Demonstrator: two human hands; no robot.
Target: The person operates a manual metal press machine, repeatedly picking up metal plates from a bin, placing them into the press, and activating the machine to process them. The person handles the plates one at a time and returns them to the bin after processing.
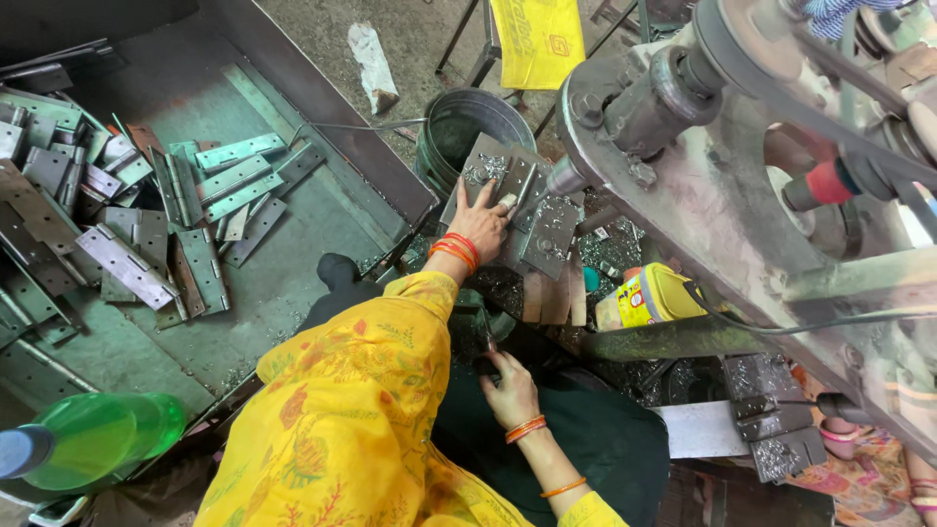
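Under the drill tip, the left hand (480, 222) lies flat, fingers spread, on a metal hinge plate (515, 187). Lower down, the right hand (508, 388) curls loosely around something dark I cannot make out. Beside them, the big tray (293, 293) holds loose hinges (127, 263), and a bucket (468, 122) stands behind.

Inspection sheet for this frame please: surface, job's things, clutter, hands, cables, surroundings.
Surface: metal tray, dusty, with shavings.
Job's things: grey hinge plates stacked beside the drill spindle.
Clutter: heap of hinge plates in the tray; yellow-lidded jar; green bottle; metal shavings.
Hands: left hand flat on the stack; right hand low by the lap, grip unclear.
Cables: dark cable along the machine frame.
Surroundings: metal bucket, yellow bag, concrete floor.
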